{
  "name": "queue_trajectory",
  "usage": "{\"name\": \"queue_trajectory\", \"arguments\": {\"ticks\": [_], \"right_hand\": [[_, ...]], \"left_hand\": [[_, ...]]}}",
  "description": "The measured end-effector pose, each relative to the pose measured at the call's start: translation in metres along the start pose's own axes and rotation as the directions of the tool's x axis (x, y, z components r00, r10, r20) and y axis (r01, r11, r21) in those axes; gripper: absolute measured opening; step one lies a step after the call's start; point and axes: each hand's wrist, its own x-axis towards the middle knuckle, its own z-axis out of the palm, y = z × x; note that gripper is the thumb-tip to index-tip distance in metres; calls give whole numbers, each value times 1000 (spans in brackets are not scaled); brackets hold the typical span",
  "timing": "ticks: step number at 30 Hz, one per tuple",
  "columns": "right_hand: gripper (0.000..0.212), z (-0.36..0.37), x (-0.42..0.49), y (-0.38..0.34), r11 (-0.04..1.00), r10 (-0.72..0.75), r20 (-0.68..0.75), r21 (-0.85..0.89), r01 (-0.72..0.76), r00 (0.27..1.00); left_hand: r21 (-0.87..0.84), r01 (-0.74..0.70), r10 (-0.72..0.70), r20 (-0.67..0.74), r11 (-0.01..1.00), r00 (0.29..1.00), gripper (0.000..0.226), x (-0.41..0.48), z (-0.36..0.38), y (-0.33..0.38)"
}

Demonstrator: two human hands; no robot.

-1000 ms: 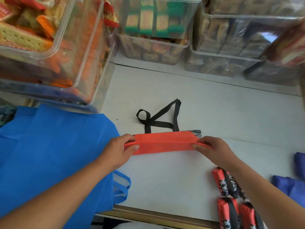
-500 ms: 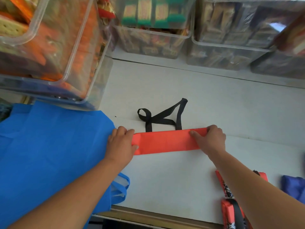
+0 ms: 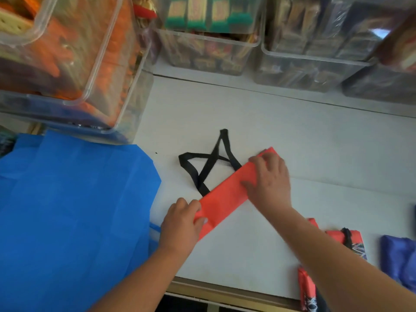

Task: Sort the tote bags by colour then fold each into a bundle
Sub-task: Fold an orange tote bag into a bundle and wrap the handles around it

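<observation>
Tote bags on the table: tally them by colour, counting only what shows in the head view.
Red: 3 (the half-folded red strip and two folded bundles)
Bright blue bag: 1
Dark blue bag: 1
Total: 5; the right arm may hide more.

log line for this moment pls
stage: folding red bag | shape: narrow strip, diagonal on table | left hand: pinches near end | right hand: presses far end | black handles: loose

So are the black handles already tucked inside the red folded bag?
No, the black handles lie loose on the table, sticking out beyond the red folded bag.
</observation>
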Motion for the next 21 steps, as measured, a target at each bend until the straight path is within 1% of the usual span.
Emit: {"name": "queue_trajectory", "arguments": {"ticks": [1,2,3,4,5,6,7,8,9,10,11,12,15,17,19,21], "right_hand": [[64,2,-9,-6,999,4,142,37,-9,990],[73,4,-17,-8,997,22,288,61,-42,957],[84,7,-23,-8,996,37,392,65,-68,919],[92,8,-26,-7,996,37,450,53,-68,892],[97,9,-27,-5,998,27,481,41,-53,877],[100,9,-28,-4,999,16,498,30,-35,867],[103,10,-28,-3,1000,10,512,16,-21,859],[106,9,-28,-3,1000,10,524,3,-14,852],[107,9,-29,-3,1000,16,533,-6,-15,846],[108,8,-29,-3,1000,22,535,-8,-21,845],[108,8,-29,-4,1000,25,536,-3,-27,844],[107,7,-29,-4,1000,22,540,6,-30,841],[105,6,-27,-5,999,20,550,17,-35,835],[105,5,-26,-5,999,20,557,14,-33,830],[105,6,-26,-3,1000,22,564,-3,-24,825],[104,8,-29,-3,1000,27,569,-22,-17,822]], "left_hand": [[-34,-13,13,-13,999,1000,25,-4,6,-2],[-68,-29,28,-7,997,1000,22,-7,11,-3],[-93,-49,50,14,994,999,20,-10,14,-4],[-92,-86,91,43,992,995,20,-14,16,-3],[-47,-163,166,57,985,985,21,-17,15,-3],[31,-270,268,56,962,962,24,-20,13,-3],[115,-378,373,64,919,926,29,-24,10,-5],[171,-466,454,103,868,885,38,-28,8,-8],[191,-522,499,159,831,852,48,-32,7,-13],[186,-549,516,202,815,833,58,-34,7,-17],[165,-544,507,220,823,833,65,-36,7,-21],[134,-513,479,222,848,849,68,-37,8,-23],[56,-405,390,184,912,902,70,-39,9,-17],[17,-369,359,199,929,912,69,-41,9,-14],[6,-402,392,206,916,897,63,-44,11,-18],[100,-494,469,196,864,861,55,-48,12,-23]]}}
